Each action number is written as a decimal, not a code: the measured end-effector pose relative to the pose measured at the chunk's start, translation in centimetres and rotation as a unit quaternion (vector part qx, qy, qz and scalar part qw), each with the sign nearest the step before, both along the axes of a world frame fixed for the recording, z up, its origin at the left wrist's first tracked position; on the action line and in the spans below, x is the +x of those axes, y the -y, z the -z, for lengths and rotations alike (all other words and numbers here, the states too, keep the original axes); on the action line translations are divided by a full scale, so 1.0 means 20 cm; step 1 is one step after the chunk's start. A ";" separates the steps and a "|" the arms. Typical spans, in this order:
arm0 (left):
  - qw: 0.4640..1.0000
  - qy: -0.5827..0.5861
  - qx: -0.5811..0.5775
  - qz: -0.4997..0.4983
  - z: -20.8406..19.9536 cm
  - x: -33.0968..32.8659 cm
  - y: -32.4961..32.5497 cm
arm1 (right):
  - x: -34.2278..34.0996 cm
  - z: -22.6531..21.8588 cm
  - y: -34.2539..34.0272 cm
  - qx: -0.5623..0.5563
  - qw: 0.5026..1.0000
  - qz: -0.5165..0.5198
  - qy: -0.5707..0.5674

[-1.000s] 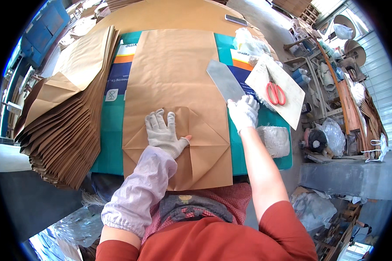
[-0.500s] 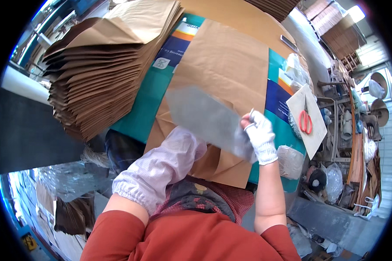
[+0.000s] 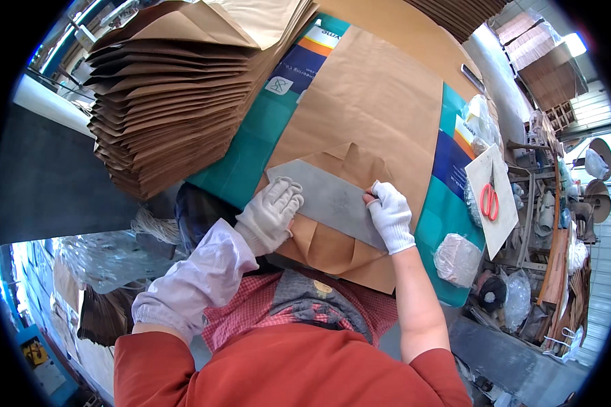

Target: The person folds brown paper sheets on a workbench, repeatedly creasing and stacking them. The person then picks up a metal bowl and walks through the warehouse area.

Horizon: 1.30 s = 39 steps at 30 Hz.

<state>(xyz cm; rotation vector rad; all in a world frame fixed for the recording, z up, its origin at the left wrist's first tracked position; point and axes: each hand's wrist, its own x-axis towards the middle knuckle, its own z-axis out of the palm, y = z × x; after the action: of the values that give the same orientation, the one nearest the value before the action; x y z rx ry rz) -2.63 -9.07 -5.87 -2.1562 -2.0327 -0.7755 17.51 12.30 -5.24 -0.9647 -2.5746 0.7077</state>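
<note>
The white-gloved left hand point(image 3: 271, 211), fingers together, rests on the left end of the flat grey plate point(image 3: 332, 202); the white-gloved right hand point(image 3: 391, 216) pinches its right, seemingly pinning creased brown paper point(image 3: 370, 88) beneath.

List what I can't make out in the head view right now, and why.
Head view, all of these:
Part of the brown paper bag: covered by the grey flat plate.
The plate's left end: partly under the left grip.
The left grip's palm: turned down, hidden by its gloved back.
The paper bag stack's far end: cut off by the top edge.
</note>
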 end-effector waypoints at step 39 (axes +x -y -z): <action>0.981 -0.071 -0.182 0.009 -0.14 0.11 -0.07 | 0.16 -0.04 0.18 0.147 0.983 -0.112 -0.009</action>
<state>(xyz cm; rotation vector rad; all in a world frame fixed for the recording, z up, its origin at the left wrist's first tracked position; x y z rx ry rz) -0.52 -7.64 -3.10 -2.3321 -2.2219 -0.2534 20.71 8.70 -4.50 -0.5820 -2.6969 0.3697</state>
